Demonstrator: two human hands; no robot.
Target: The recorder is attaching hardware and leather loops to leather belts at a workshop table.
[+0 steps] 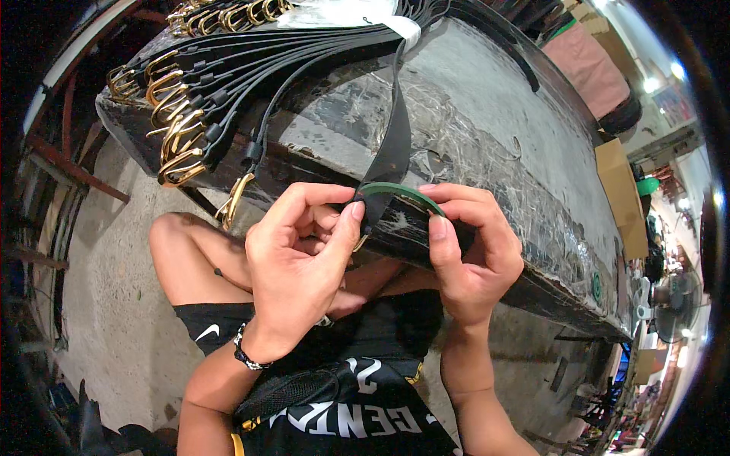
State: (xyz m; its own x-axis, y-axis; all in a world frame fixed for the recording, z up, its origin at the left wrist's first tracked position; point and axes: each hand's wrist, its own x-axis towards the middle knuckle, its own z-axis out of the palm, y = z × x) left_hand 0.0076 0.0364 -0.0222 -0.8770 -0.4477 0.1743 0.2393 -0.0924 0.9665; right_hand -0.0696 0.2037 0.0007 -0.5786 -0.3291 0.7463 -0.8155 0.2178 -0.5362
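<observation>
A black belt (393, 140) runs down over the table's near edge, and its lower end is in my left hand (295, 254). Thumb and forefinger of that hand pinch together where the belt meets a narrow green strip (401, 190). The strip arches to the right, and its other end is pinched by my right hand (479, 247). A bit of gold-coloured metal (360, 243) shows beneath my left thumb; the rest of it is hidden. To the left, a bundle of black belts (258, 76) fans out, with gold buckles (182, 167) overhanging the edge.
A worn table (487, 114) wrapped in clear film stretches away to the right. White wrapping (403, 29) binds the belts. A green coil (596, 286) lies near the table's right end. Beyond it stand cardboard (620, 194) and a fan (675, 304).
</observation>
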